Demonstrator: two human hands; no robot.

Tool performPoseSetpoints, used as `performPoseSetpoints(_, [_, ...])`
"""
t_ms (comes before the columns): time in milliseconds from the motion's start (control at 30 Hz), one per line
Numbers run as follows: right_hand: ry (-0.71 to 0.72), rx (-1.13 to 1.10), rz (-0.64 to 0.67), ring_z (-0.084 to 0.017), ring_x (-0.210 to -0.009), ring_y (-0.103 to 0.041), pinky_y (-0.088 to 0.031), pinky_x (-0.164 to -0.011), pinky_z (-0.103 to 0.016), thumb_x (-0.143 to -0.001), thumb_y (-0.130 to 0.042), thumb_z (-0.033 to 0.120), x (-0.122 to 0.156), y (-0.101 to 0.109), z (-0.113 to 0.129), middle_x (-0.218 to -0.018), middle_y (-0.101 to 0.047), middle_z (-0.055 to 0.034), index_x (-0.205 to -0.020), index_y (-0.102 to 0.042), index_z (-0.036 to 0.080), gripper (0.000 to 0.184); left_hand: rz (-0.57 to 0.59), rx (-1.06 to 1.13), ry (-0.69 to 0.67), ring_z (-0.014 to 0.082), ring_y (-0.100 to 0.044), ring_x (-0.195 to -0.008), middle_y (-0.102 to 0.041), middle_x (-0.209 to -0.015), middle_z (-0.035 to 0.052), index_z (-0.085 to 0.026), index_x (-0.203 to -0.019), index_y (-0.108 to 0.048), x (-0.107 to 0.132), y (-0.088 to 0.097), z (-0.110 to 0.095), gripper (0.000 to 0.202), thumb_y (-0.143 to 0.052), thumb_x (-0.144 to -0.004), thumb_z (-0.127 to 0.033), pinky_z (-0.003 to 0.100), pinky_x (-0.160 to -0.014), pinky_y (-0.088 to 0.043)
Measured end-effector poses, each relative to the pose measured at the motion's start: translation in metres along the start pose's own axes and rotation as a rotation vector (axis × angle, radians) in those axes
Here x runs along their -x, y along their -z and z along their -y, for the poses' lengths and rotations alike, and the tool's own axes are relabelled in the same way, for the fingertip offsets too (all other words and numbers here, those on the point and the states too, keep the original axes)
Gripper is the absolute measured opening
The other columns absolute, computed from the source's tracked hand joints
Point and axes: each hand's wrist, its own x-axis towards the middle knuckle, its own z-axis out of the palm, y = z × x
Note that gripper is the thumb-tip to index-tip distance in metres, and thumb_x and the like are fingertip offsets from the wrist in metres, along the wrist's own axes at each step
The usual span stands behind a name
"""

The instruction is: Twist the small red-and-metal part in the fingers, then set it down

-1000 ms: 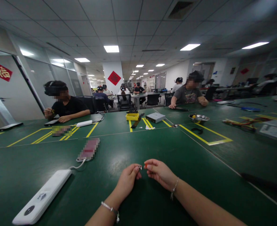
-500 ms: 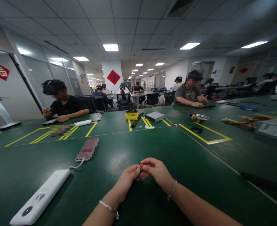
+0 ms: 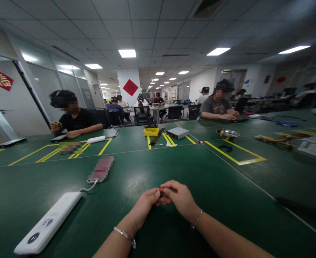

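My left hand [image 3: 145, 206] and my right hand [image 3: 179, 197] meet just above the green table [image 3: 174, 168], fingertips pressed together. Between them they pinch a tiny orange part [image 3: 161, 190] with a dark bit beside it; most of it is hidden by the fingers. Both wrists wear thin bracelets. The hands hover low over the table's near middle.
A white power bank [image 3: 48, 223] lies near left, cabled to a phone [image 3: 101, 169]. Farther off are a yellow box [image 3: 151, 132], a grey box [image 3: 177, 133], a metal bowl [image 3: 227, 134] and yellow tape lines. Seated people work at the far edges.
One second ago my hands were slightly apart, each pinching a small piece; they have come together and now stay joined around the orange part.
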Motion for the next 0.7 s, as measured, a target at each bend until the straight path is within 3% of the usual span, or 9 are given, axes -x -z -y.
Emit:
performPoseSetpoints(133, [-0.036, 0.019, 0.015, -0.016, -0.069, -0.057, -0.044, -0.068, -0.030, -0.066, -0.055, 0.020, -0.001, 0.000, 0.000, -0.074, -0.063, -0.0027, -0.075, -0.066, 0.020, 0.014, 0.011, 0.003, 0.002, 0.0154, -0.057, -0.073, -0.066, -0.078, 0.0078, -0.012, -0.086, -0.057, 0.000, 0.000, 0.001, 0.029, -0.048, -0.077, -0.038, 0.027, -0.068, -0.034])
performPoseSetpoints(433, [0.223, 0.239, 0.085, -0.016, -0.078, -0.056, -0.043, -0.074, -0.029, -0.072, -0.052, 0.021, 0.001, 0.007, 0.002, -0.083, -0.063, -0.0052, -0.083, -0.068, 0.022, 0.019, 0.007, 0.001, -0.030, 0.0147, -0.056, -0.070, -0.065, -0.072, 0.0066, -0.011, -0.084, -0.059, -0.001, 0.002, 0.004, 0.031, -0.045, -0.078, -0.038, 0.027, -0.067, -0.034])
performPoseSetpoints(700, [0.384, 0.412, 0.120, -0.015, -0.078, -0.053, -0.042, -0.074, -0.028, -0.068, -0.054, 0.015, 0.007, 0.004, 0.007, -0.084, -0.060, -0.0041, -0.091, -0.064, 0.022, 0.025, -0.059, 0.076, -0.032, 0.0114, -0.051, -0.064, -0.061, -0.069, 0.0033, -0.011, -0.081, -0.061, -0.005, 0.006, 0.014, 0.030, -0.053, -0.073, -0.038, 0.023, -0.064, -0.035])
